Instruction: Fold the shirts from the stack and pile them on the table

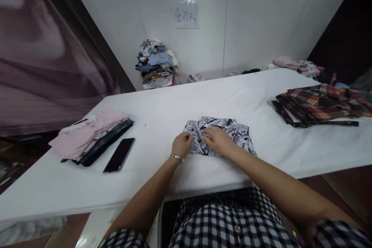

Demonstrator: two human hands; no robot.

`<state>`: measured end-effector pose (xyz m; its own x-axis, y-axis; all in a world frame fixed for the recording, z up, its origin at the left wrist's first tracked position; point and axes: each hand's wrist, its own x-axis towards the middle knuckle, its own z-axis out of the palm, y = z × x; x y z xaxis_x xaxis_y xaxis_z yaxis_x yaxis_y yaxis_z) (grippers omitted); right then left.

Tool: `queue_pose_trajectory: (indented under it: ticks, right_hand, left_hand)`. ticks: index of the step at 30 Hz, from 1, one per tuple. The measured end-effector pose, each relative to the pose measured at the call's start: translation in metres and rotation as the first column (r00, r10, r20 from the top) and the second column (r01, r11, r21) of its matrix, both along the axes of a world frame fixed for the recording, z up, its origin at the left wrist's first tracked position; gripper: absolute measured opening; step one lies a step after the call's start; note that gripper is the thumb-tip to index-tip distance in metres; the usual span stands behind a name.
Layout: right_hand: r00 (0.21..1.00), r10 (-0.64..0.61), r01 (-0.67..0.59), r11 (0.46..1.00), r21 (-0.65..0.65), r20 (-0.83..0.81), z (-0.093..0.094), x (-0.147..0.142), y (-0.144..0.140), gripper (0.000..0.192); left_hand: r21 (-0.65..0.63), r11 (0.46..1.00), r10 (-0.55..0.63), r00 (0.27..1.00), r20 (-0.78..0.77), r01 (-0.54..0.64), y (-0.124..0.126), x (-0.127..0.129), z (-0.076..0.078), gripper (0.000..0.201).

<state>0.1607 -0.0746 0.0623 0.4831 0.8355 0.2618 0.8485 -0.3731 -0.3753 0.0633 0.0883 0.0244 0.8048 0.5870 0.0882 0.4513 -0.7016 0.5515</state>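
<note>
White-clothed table (162, 112): left hand (182, 144) pinches the printed shirt (232, 131); right hand (217, 139) presses flat, fingers spread.

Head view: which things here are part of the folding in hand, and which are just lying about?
In hand:
- black-and-white printed garment
- left hand, gripping its left edge
- right hand, pressing flat on it

Lying about:
- pink folded stack
- black phone
- plaid pile
- heap of clothes by the wall
- white table

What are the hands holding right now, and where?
The left hand grips the folded printed shirt at its left edge; the right hand presses flat on top.
</note>
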Motion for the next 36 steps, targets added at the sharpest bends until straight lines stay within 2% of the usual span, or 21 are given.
queue_pose_trajectory:
  ticks: [2, 4, 6, 10, 12, 14, 16, 18, 20, 23, 24, 26, 28, 30, 31, 33, 36]
  right_hand:
    - [0.998, -0.063, 0.060, 0.987, -0.149, -0.014, 0.001, 0.004, 0.028, 0.025]
    - [0.994, -0.103, 0.095, 0.965, -0.243, -0.021, -0.001, 0.010, 0.044, 0.021]
    - [0.990, -0.126, 0.109, 0.970, -0.216, -0.066, -0.004, 0.017, 0.047, 0.021]
    - [0.949, -0.153, 0.147, 0.988, -0.042, -0.276, -0.011, 0.029, 0.036, 0.022]
    - [0.942, -0.150, 0.148, 0.989, -0.030, -0.299, -0.013, 0.031, 0.032, 0.022]
    - [0.957, -0.142, 0.118, 0.987, -0.105, -0.254, -0.014, 0.030, 0.033, 0.020]
    - [0.974, -0.126, 0.086, 0.974, -0.208, -0.189, -0.011, 0.026, 0.034, 0.019]
    - [0.982, -0.103, 0.065, 0.971, -0.230, -0.157, -0.007, 0.022, 0.032, 0.018]
    - [0.986, -0.068, 0.048, 0.990, -0.132, -0.150, -0.002, 0.020, 0.021, 0.020]
    - [0.990, -0.046, 0.063, 0.991, 0.121, -0.135, -0.004, 0.024, -0.017, 0.028]
    - [0.988, -0.081, 0.106, 0.975, 0.194, -0.134, -0.008, 0.028, -0.035, 0.030]
    - [0.957, -0.234, 0.275, 0.923, 0.270, -0.174, -0.021, 0.037, -0.073, 0.034]
    - [0.859, -0.435, 0.491, 0.848, 0.199, -0.268, -0.035, 0.047, -0.107, 0.045]
    - [0.745, -0.568, 0.614, 0.789, 0.027, -0.349, -0.044, 0.054, -0.129, 0.063]
    - [0.712, -0.595, 0.625, 0.779, -0.050, -0.373, -0.047, 0.055, -0.133, 0.071]
    - [0.704, -0.587, 0.591, 0.796, -0.130, -0.399, -0.047, 0.054, -0.132, 0.084]
    - [0.739, -0.546, 0.536, 0.831, -0.148, -0.395, -0.041, 0.046, -0.113, 0.091]
  left_hand:
    - [-0.039, 0.999, 0.030, 0.999, 0.025, -0.029, 0.002, -0.001, -0.001, 0.024]
    - [-0.055, 0.995, 0.081, 0.996, 0.048, -0.078, 0.006, -0.004, -0.001, 0.025]
    - [-0.065, 0.988, 0.147, 0.987, 0.061, -0.143, 0.010, -0.008, -0.001, 0.025]
    - [-0.124, 0.966, 0.233, 0.972, 0.037, -0.226, 0.016, -0.006, 0.002, 0.023]
    - [-0.085, 0.973, 0.220, 0.975, 0.033, -0.216, 0.015, 0.002, 0.006, 0.024]
    - [0.030, 0.985, 0.171, 0.985, 0.028, -0.172, 0.012, 0.014, 0.010, 0.024]
    - [0.136, 0.986, 0.105, 0.992, -0.067, -0.095, 0.011, 0.026, 0.012, 0.021]
    - [0.168, 0.986, 0.051, 0.973, -0.223, -0.013, 0.011, 0.034, 0.011, 0.020]
    - [0.159, 0.987, 0.024, 0.948, -0.317, 0.029, 0.013, 0.036, 0.008, 0.020]
    - [0.220, 0.975, 0.042, 0.977, -0.210, 0.006, 0.020, 0.030, 0.001, 0.029]
    - [0.238, 0.971, 0.051, 0.986, -0.156, -0.013, 0.023, 0.028, -0.001, 0.036]
    - [0.228, 0.973, 0.070, 0.992, -0.102, -0.045, 0.028, 0.026, -0.004, 0.053]
    - [0.182, 0.981, 0.086, 0.988, -0.127, -0.062, 0.033, 0.029, -0.005, 0.066]
    - [0.129, 0.989, 0.094, 0.979, -0.180, -0.071, 0.036, 0.037, -0.004, 0.077]
    - [0.097, 0.992, 0.094, 0.973, -0.209, -0.075, 0.038, 0.042, -0.003, 0.080]
    - [0.013, 0.996, 0.083, 0.958, -0.273, -0.083, 0.040, 0.053, 0.001, 0.080]
    - [-0.071, 0.997, -0.028, 0.942, -0.335, 0.004, 0.043, 0.064, 0.006, 0.051]
